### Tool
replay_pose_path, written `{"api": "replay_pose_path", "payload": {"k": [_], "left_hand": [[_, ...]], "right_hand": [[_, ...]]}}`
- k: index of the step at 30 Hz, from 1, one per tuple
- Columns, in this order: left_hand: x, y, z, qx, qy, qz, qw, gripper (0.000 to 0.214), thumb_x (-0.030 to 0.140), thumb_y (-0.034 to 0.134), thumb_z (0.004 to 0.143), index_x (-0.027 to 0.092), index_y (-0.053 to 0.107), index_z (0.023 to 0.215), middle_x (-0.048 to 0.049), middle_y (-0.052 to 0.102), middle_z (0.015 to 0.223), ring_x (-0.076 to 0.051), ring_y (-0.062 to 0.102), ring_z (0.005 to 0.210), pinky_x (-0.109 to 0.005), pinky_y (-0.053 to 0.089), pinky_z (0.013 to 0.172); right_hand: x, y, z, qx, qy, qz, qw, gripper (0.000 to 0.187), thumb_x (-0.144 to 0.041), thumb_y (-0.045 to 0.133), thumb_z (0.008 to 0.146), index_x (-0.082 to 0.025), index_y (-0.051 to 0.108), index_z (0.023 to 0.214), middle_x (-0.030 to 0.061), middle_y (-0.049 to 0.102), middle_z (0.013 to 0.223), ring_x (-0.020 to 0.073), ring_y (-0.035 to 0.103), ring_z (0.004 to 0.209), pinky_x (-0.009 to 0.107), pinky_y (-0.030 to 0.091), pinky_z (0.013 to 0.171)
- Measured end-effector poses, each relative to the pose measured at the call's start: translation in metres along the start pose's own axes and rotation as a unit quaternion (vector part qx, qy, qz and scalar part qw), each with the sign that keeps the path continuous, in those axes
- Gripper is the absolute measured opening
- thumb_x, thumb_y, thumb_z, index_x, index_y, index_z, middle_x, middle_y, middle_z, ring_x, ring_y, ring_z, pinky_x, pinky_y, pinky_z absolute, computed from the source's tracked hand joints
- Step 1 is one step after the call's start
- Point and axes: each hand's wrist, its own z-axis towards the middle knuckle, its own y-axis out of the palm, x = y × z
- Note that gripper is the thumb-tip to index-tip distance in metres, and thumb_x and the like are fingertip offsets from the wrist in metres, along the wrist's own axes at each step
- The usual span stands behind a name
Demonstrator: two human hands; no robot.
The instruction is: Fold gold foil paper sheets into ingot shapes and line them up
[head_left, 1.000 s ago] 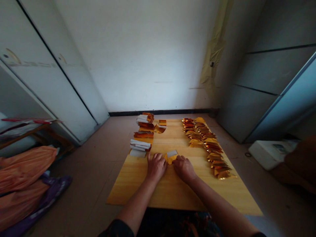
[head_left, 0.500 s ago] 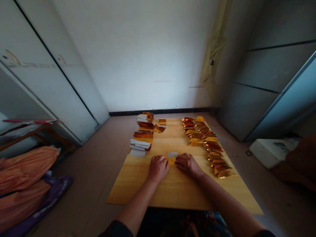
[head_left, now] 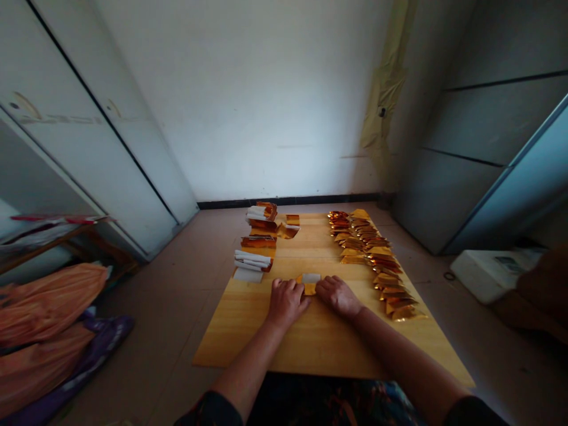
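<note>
A small sheet of gold foil paper [head_left: 310,289], its far part showing a pale grey side, lies on the wooden board between my hands. My left hand [head_left: 287,299] has its curled fingers on the sheet's left edge, with the thumb toward the middle. At the right edge, my right hand [head_left: 338,296] grips the paper with bent fingers. Stacked gold and white paper sheets [head_left: 252,260] sit along the board's left side. Rows of folded gold paper pieces [head_left: 384,269] line the right side. The fingertips are partly hidden against the paper.
The wooden board [head_left: 248,337] spans the space before my lap. Two loose gold papers [head_left: 289,231] lie near its far edge. Orange cloth or bags [head_left: 48,302] are at the left, a white box [head_left: 477,275] at the right, and a wall [head_left: 266,118] stands behind.
My left thumb has shifted away from the paper's near edge, and my right fingers have drawn in more tightly at its right side. The piles look the same.
</note>
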Motion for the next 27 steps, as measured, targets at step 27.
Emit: {"api": "replay_pose_path", "payload": {"k": [27], "left_hand": [[0.0,-0.005,-0.016,-0.036,0.047,-0.002,0.998,0.027,0.02,0.049,0.086,0.033,0.062,0.107,-0.0034,0.061,0.1,-0.018,0.056,0.095,-0.055,0.017,0.108]], "right_hand": [[0.007,0.0,0.007,0.01,0.127,0.161,0.979,0.012,-0.019,0.049,0.088,-0.018,0.061,0.086,0.0044,0.061,0.092,0.0158,0.051,0.087,0.026,0.034,0.075]]}}
